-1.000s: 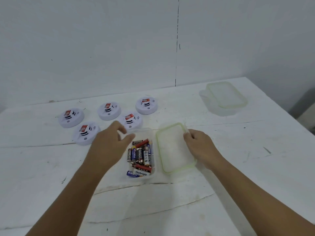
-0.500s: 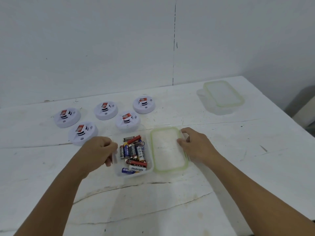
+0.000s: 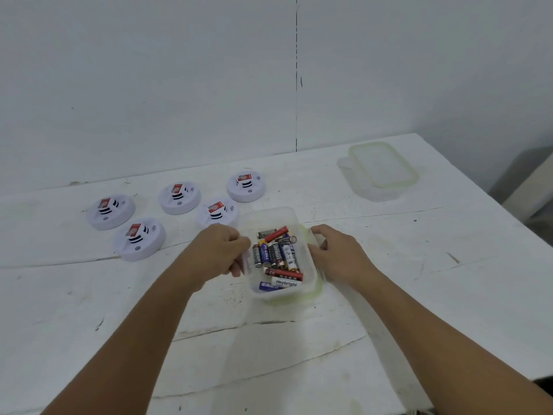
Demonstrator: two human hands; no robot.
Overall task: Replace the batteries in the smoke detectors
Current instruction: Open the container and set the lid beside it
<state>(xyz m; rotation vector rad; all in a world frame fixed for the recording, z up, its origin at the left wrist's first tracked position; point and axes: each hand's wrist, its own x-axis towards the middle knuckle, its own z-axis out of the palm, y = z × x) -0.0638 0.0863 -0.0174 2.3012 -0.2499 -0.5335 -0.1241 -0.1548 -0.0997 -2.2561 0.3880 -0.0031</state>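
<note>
Your left hand point(image 3: 220, 253) curls round the nine o'clock wall of the clear container point(image 3: 270, 217), fingers hooked over its rim, while your right hand point(image 3: 336, 254) grips the three o'clock wall, fingers bent against the plastic. Both hands hold it, so neither is free for a battery yet. Between them the loose batteries point(image 3: 278, 259) lie heaped in the open container, which sits over its green-rimmed lid point(image 3: 317, 290); only a strip of that lid shows at five o'clock, and whether the container rests fully on it you cannot tell. Out toward ten and eleven o'clock the five smoke detectors point(image 3: 179, 197) sit face up on the white table point(image 3: 419, 265), the nearest just beside your left knuckles. All look closed and untouched, so by this view the supply is opened and every replacement is left to do. Far off at one o'clock a second container point(image 3: 381, 172) stands with its lid on, contents too faint to read. Most battery labels are blurred, and the detectors' battery compartments are out of sight.
</note>
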